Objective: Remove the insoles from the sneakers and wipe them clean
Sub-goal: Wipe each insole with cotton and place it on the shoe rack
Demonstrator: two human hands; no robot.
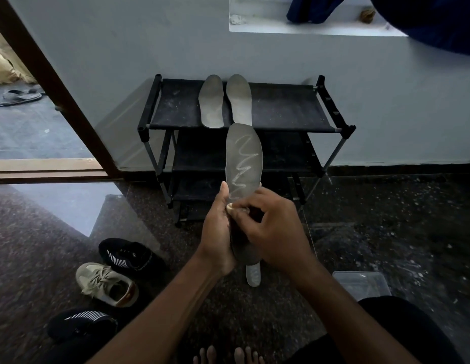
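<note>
We see a dark grey insole (243, 158) raised toe-up, a pale zigzag streak down its face — a small pale wipe (230, 206) pressed against it. Two grey insoles (211, 102) (239, 99) lie side by side on the rack (281, 111). On the floor (386, 232), a beige sneaker (106, 283) sits between two black striped sneakers (131, 256) (81, 321).

A black three-tier shoe rack (281, 111) with dusty fabric shelves and grey metal legs stands against a pale grey wall (123, 48) on a dark speckled, glossy stone floor (386, 219). To the left a dark brown door frame (52, 82) slants across the view, and beyond its threshold a dark sandal (21, 95) lies on grey ground outside. A white ledge (307, 28) set into the wall above the rack carries a dark blue cloth (315, 9) and a small brown clump (367, 15), while a clear plastic container (359, 283) sits on the floor at lower right.
</note>
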